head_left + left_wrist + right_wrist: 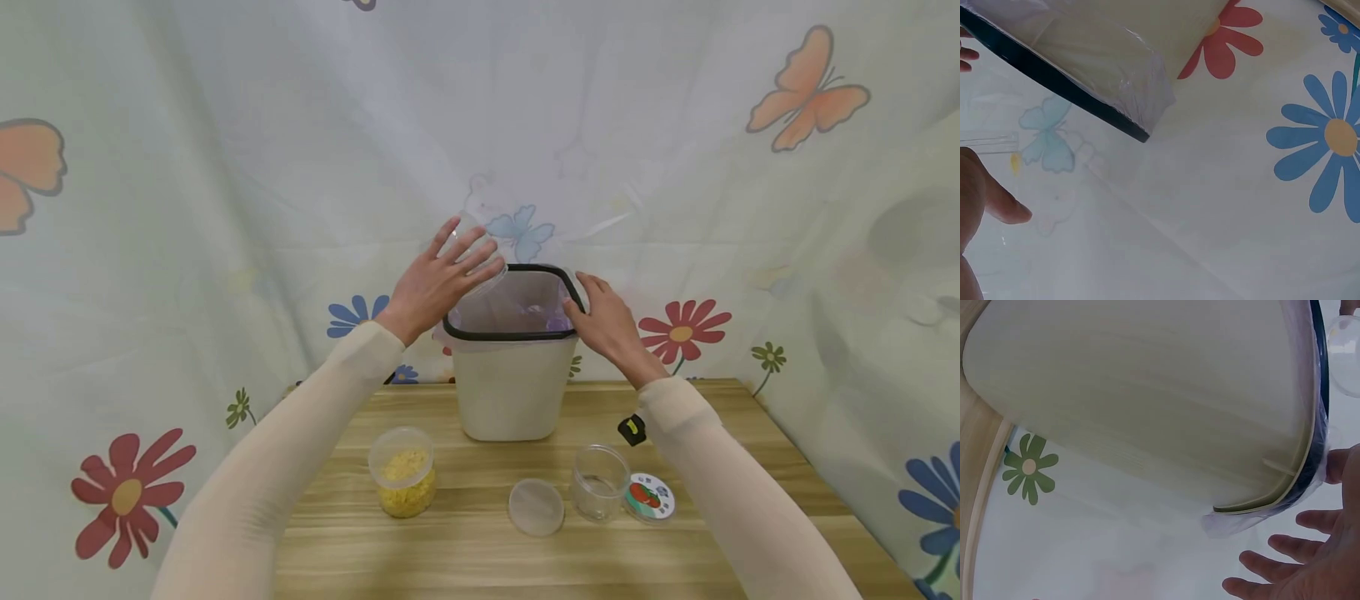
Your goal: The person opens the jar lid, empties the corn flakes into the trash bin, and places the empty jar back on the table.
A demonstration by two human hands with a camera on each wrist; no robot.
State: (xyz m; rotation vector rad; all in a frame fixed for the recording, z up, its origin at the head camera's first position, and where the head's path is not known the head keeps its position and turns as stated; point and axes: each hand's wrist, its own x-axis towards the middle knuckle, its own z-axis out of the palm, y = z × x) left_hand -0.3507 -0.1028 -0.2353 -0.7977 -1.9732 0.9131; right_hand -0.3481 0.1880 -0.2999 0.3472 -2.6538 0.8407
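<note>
My left hand (442,279) grips a clear plastic jar (1342,359) above the left side of the bin's mouth, mostly behind my spread fingers in the head view. The left wrist view catches its thumb (1004,203) near the jar's clear edge. A cream trash bin (512,387) stands upright, its black rim (517,336) over a thin, see-through liner bag (1225,524). At the bin's right side is my right hand (606,321), thumb at the rim. Its other fingers (1272,567) reach out straight, spread apart outside the bin.
On the wooden table (465,558) stand a jar of yellow bits (405,475) and an empty clear jar (600,483). Nearby lie a translucent lid (536,507), a printed round lid (649,497) and a small black object (632,429). A flowered curtain (247,208) hangs behind.
</note>
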